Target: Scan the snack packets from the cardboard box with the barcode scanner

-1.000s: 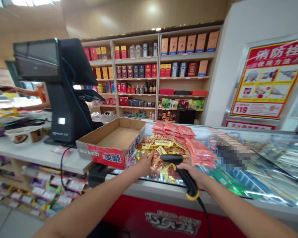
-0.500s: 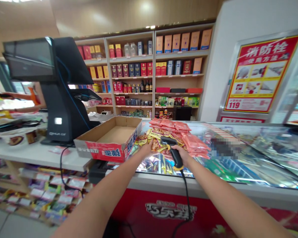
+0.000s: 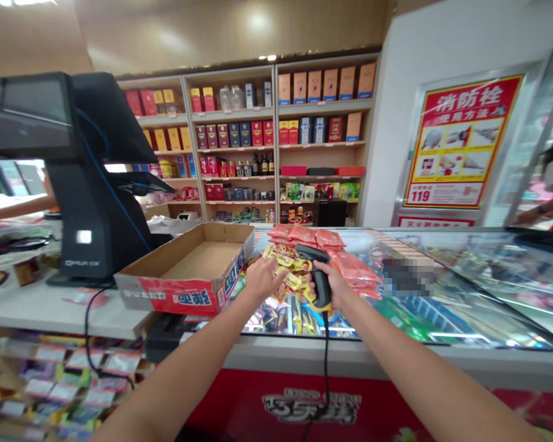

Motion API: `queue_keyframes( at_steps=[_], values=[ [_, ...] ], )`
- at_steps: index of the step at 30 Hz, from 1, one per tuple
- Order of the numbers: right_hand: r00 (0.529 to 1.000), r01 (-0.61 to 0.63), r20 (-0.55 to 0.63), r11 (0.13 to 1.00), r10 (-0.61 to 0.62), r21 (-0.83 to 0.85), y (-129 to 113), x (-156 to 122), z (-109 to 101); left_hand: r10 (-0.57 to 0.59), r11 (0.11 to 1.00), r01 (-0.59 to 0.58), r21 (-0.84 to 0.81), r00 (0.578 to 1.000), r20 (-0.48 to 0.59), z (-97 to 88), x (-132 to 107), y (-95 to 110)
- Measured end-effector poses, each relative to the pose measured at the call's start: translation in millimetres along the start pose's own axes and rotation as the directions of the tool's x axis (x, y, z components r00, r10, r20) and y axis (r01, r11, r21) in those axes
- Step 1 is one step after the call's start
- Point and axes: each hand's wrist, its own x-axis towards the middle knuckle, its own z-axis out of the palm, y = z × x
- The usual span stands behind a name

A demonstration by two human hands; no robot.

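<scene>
Centre frame, on the glass counter (image 3: 442, 301) beside the cardboard box (image 3: 188, 270), yellow snack packets (image 3: 288, 263) are seemingly being scanned. The scanner (image 3: 317, 273) is gripped in the closed right hand (image 3: 335, 287). The packets are touched by the curled left hand (image 3: 262, 279), grasp unclear. Next, likely, a barcode must be turned toward the scanner.

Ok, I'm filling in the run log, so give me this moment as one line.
left hand: on yellow packets | right hand: holds scanner, aimed at them | box: left of packets
</scene>
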Motion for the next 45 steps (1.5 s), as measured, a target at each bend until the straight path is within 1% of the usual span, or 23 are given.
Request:
queue_keyframes(
  at_steps=[1,2,4,7,10,12,15,18,20,22,23,25,27,28,29,30,32,34,38,40,41,43,45],
  values=[
    [1.000,0.002,-0.032,1.000,-0.001,0.028,-7.5,3.5,5.0,-0.041,0.999,0.040,-0.020,0.999,-0.030,-2.2,9.6,0.2],
    [0.997,0.041,-0.064,0.998,-0.038,0.040,-14.9,7.7,10.6,-0.092,0.995,0.090,-0.031,0.995,-0.047,-2.9,20.1,-0.2],
    [0.983,0.167,-0.083,0.986,-0.164,0.031,-27.9,18.1,21.9,-0.192,0.981,0.191,-0.030,0.981,-0.037,1.1,40.9,-2.8],
    [0.947,0.317,-0.050,0.948,-0.318,-0.028,-37.9,35.1,33.9,-0.293,0.956,0.294,0.002,0.954,0.056,19.7,61.6,-8.6],
    [0.915,0.399,-0.004,0.908,-0.403,-0.124,-33.8,50.1,33.5,-0.300,0.954,0.300,0.018,0.945,0.131,42.6,66.6,-13.4],
    [0.910,0.410,0.017,0.891,-0.414,-0.193,-25.4,57.3,27.6,-0.279,0.960,0.278,0.024,0.951,0.136,52.9,65.7,-15.6],
    [0.918,0.387,0.027,0.877,-0.396,-0.286,-11.3,62.1,18.1,-0.267,0.963,0.269,-0.008,0.959,0.097,57.4,63.8,-18.6],
    [0.938,0.341,0.046,0.885,-0.345,-0.318,-2.6,60.8,14.6,-0.294,0.937,0.298,-0.181,0.955,0.048,54.5,62.6,-22.2],
    [0.943,0.327,0.043,0.896,-0.329,-0.301,-0.8,59.1,14.7,-0.327,0.885,0.310,-0.347,0.945,0.009,53.5,62.0,-25.3],
    [0.947,0.313,0.031,0.904,-0.319,-0.291,-0.9,57.7,15.1,-0.373,0.784,0.305,-0.540,0.928,-0.017,55.0,61.8,-28.2],
    [0.949,0.308,0.026,0.907,-0.314,-0.287,-1.4,57.1,15.1,-0.405,0.701,0.301,-0.647,0.914,-0.014,56.7,62.0,-29.4],
    [0.950,0.306,0.026,0.911,-0.311,-0.276,-2.7,55.2,14.9,-0.482,0.467,0.277,-0.840,0.876,0.020,60.8,62.8,-30.6],
    [0.944,0.327,0.046,0.905,-0.327,-0.273,-4.5,51.8,15.1,-0.545,0.230,0.208,-0.951,0.837,0.052,64.0,63.7,-30.4],
    [0.939,0.342,0.066,0.897,-0.338,-0.280,-5.6,49.4,15.5,-0.561,0.145,0.164,-0.976,0.826,0.055,64.9,63.9,-30.0],
    [0.934,0.357,0.092,0.887,-0.345,-0.294,-6.6,46.8,16.2,-0.567,0.085,0.126,-0.988,0.822,0.056,65.4,63.9,-29.5],
    [0.928,0.372,0.119,0.874,-0.353,-0.312,-7.5,44.0,17.1,-0.564,0.045,0.101,-0.994,0.824,0.059,65.5,63.7,-29.1],
    [0.916,0.400,0.165,0.849,-0.365,-0.345,-9.0,38.7,19.4,-0.546,0.003,0.088,-0.996,0.835,0.072,65.6,62.6,-28.3],
    [0.910,0.414,0.189,0.834,-0.370,-0.365,-9.6,34.5,22.0,-0.529,-0.004,0.096,-0.995,0.844,0.083,65.8,61.1,-27.3],
    [0.913,0.405,0.217,0.826,-0.344,-0.393,-8.5,30.5,25.8,-0.522,0.013,0.107,-0.994,0.849,0.085,65.5,59.4,-23.4],
    [0.914,0.402,0.223,0.828,-0.338,-0.390,-7.8,30.8,25.8,-0.536,-0.021,0.103,-0.994,0.838,0.098,62.9,59.8,-21.7],
    [0.915,0.401,0.215,0.835,-0.342,-0.378,-7.6,31.3,25.3,-0.541,-0.067,0.100,-0.993,0.832,0.120,60.5,60.2,-21.6],
    [0.919,0.393,0.187,0.855,-0.348,-0.339,-7.7,32.9,23.4,-0.505,-0.222,0.119,-0.968,0.835,0.218,54.0,60.5,-23.3],
    [0.927,0.371,0.170,0.884,-0.334,-0.285,-8.2,34.0,21.6,-0.361,-0.412,0.183,-0.892,0.866,0.345,46.5,59.5,-27.3]
  ],
)
